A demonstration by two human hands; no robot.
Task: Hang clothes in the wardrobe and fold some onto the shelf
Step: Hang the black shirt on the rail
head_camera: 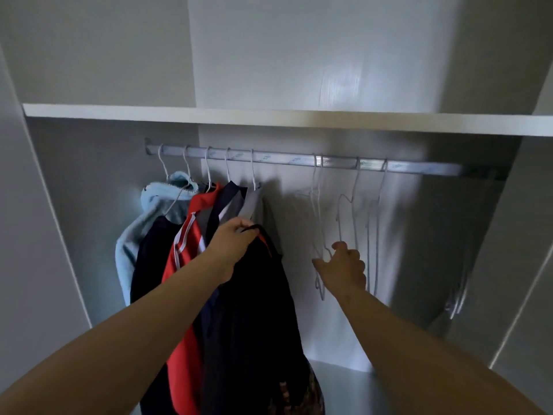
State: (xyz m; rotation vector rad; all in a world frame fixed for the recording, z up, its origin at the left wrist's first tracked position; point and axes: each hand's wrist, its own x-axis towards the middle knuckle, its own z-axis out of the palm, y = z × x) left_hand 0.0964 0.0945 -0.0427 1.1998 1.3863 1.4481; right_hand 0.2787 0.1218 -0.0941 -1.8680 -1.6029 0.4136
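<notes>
Left hand point(232, 244) grips dark garment point(257, 310); right hand point(344, 265) grips wire hanger point(319, 287).

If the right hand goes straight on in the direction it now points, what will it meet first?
The nearest thin white wire hanger, hanging empty: the right hand seems to touch its lower wire. Blur hides depth; behind lies the white back panel.

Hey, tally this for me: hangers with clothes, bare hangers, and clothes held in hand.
Hangers with clothes: 5
Bare hangers: 3, blurred; right hand grips one
Dark garment in left hand: 1
Total: 9
</notes>
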